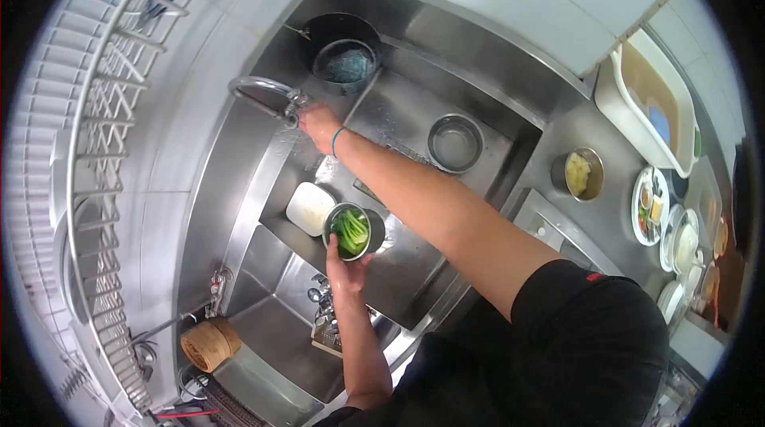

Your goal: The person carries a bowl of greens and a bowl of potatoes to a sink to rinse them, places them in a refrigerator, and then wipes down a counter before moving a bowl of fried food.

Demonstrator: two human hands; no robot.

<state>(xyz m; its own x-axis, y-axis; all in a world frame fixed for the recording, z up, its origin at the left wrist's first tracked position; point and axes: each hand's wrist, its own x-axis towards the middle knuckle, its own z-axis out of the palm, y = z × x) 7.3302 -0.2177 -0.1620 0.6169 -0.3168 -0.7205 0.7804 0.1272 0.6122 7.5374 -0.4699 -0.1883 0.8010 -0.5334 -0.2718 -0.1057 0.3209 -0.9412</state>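
Note:
My left hand (pixel 347 267) holds the near rim of a small metal bowl of green leafy vegetables (pixel 349 231) over the ledge between two steel sink basins. My right hand (pixel 319 127), with a teal band on the wrist, reaches across the sink (pixel 398 112) and grips the end of the curved faucet (pixel 263 92) near its lever. Next to the bowl of greens a white rounded container (pixel 309 208) lies on the ledge.
An empty steel bowl (pixel 454 142) sits in the far basin. A dark pot (pixel 341 48) holds a smaller bowl. On the counter are a bowl of pale yellow food (pixel 578 174), a white tub (pixel 653 100) and several plates (pixel 657 205). A bamboo steamer (pixel 209 343) and a wire rack (pixel 103 188) are nearby.

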